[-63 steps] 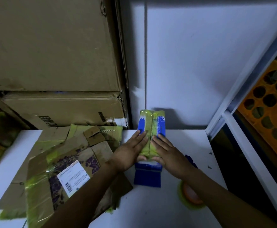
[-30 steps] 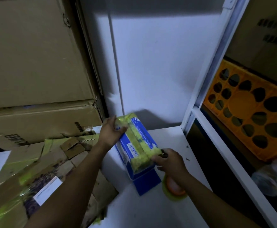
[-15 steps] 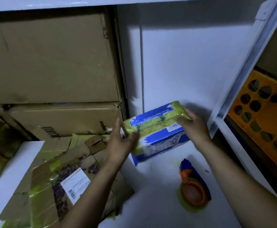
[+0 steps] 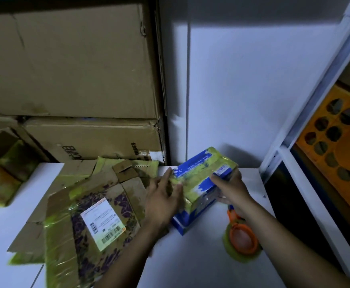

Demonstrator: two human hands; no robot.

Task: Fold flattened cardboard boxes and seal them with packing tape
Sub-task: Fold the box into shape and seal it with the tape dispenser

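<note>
Left hand [image 4: 162, 201], fingers flat, presses the taped blue box [image 4: 199, 173], likely smoothing its seal; right hand [image 4: 232, 189] grips one end steady.

On the left, flattened cardboard [image 4: 91, 204] covers the worktop [image 4: 190, 262]; stacked cartons [image 4: 76, 80] close the back; bare surface lies beside the tape roll [image 4: 241, 240].
</note>
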